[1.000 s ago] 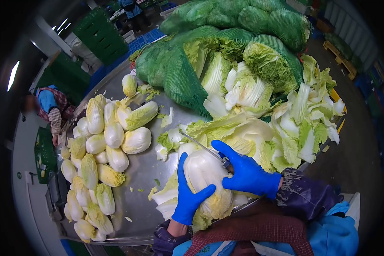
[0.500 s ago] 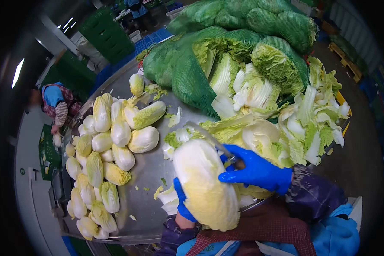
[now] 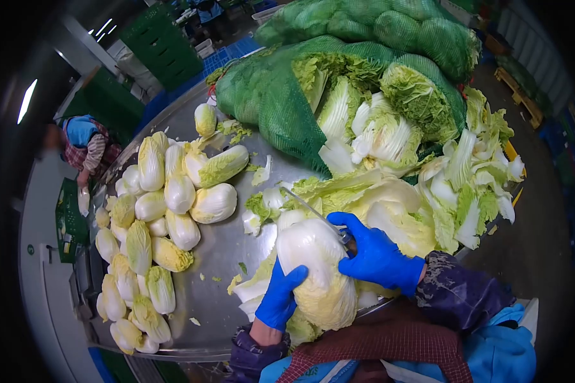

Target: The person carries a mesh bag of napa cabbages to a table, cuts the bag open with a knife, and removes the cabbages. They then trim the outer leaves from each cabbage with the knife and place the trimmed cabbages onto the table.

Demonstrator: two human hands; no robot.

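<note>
A pale napa cabbage is held low over the near side of the metal table, its white base pointing away from me. My left hand, in a blue glove, grips its left side, the thumb on top and other fingers hidden beneath. In my blue-gloved right hand is a knife, its blade pointing away to the upper left past the cabbage's base. The right fingers also touch the cabbage's right side. Loose cabbage leaves lie just beyond my right hand.
Several trimmed napa cabbages are piled on the table's left. An open green mesh sack of cabbages lies at the back, another sack behind it. More leaves heap at the right edge. A co-worker stands at far left.
The cabbage has turned and shows more of its smooth white base. My left hand has come up its side, the thumb now on top. My right hand has shifted slightly, still with the knife.
</note>
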